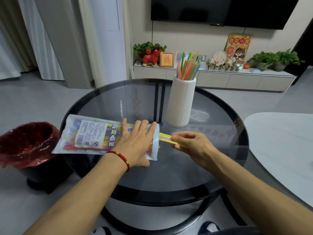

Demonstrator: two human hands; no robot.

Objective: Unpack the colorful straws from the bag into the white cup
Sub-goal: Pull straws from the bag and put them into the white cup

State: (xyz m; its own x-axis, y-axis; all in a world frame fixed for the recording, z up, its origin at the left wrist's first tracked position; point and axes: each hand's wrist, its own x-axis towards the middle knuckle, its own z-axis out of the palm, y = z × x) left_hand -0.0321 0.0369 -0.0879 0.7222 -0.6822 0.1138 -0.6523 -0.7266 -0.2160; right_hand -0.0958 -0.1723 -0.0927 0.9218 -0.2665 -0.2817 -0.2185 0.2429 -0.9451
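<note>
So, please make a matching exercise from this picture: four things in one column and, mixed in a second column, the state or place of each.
Things:
1. left hand
2. right hand
3. white cup
4. straw bag

States:
A. stands upright on the glass table, with straws inside
B. pinches a few yellow and purple straws at the bag's opening
C. presses flat on the bag
D. lies on its side at the table's left edge

Pairs: 1-C, 2-B, 3-A, 4-D
</note>
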